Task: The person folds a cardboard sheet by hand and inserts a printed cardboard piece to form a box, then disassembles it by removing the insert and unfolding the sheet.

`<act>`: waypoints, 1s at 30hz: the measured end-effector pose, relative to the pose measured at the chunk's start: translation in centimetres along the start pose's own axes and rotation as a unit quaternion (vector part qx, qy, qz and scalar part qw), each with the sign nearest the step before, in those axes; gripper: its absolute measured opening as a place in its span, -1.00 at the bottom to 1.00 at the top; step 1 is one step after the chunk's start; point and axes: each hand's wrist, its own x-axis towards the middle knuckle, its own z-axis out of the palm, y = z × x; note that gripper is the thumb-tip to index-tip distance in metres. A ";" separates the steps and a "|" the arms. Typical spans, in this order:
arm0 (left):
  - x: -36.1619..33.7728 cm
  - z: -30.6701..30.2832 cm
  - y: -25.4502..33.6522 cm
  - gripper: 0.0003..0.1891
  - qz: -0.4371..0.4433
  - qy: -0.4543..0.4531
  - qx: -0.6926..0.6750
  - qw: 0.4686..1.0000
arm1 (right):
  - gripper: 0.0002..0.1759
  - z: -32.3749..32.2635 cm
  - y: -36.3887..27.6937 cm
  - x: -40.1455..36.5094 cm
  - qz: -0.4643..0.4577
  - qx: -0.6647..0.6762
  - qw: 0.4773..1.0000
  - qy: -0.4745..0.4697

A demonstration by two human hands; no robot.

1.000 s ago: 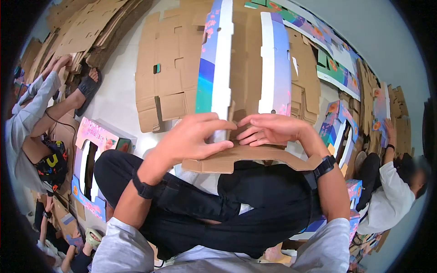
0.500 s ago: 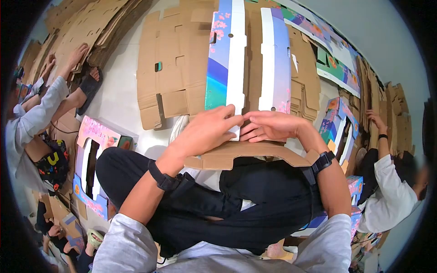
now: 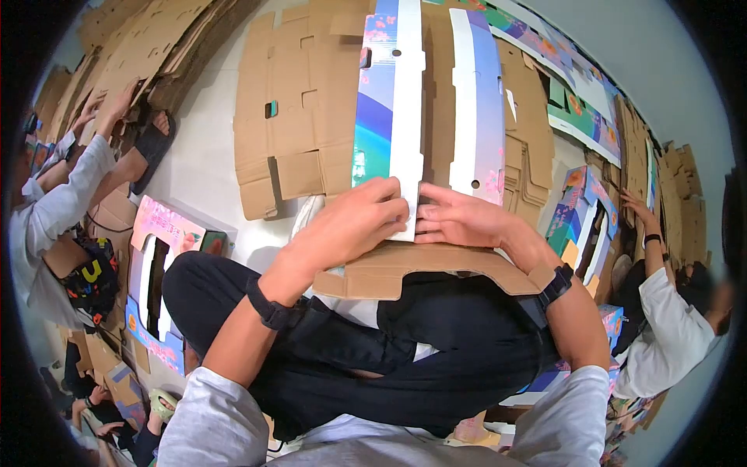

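Observation:
A partly folded cardboard box [image 3: 405, 117] stretches away in front of my lap, printed blue, purple and green with pink blossoms and white strips. My left hand [image 3: 362, 212] is closed on the near end of its left white strip, thumb hidden. From the other side, my right hand [image 3: 463, 216] reaches in with fingers stretched and a little apart, their tips at that same strip. Just below both hands, the box's brown end flap [image 3: 436, 265] curves across above my legs.
Flat brown cardboard sheets [image 3: 299, 109] lie beneath and left of the box. A folded printed box [image 3: 159, 272] stands by my left knee, another [image 3: 576, 210] to the right. Other people work at both sides, near cardboard stacks [image 3: 140, 62].
The box has shifted slightly to the right at its near end. My right fingers have moved closer against the white strip, while my left hand keeps its hold.

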 end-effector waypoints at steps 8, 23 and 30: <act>-3.6 -4.5 2.1 -0.32 -0.038 -0.113 0.045 0.992 | -0.23 -1.0 -1.0 -0.6 0.003 0.002 0.998 -0.060; -1.4 0.7 1.2 -0.66 -0.236 0.127 -0.285 0.920 | -0.33 -0.8 -4.3 -3.4 -0.052 -0.108 0.993 -0.016; -0.8 1.3 0.9 -0.63 -0.252 0.119 -0.261 0.924 | -0.38 -6.1 -6.7 -8.9 -0.249 0.071 0.932 0.256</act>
